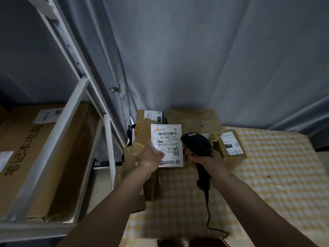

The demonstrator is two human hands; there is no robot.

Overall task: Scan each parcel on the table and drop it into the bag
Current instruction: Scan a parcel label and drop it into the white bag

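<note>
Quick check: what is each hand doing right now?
Left hand: holds the labelled parcel, thumb on its label.
Right hand: grips the barcode scanner.

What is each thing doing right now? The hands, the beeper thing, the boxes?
Left hand: holds the labelled parcel, thumb on its label.
Labelled parcel: lifted, label facing up.
Right hand: wrapped round the scanner's handle.
Scanner: head close beside the label, cord hanging down.
Small box: resting on the checked table, closed.
Big box: at the back, closed.
</note>
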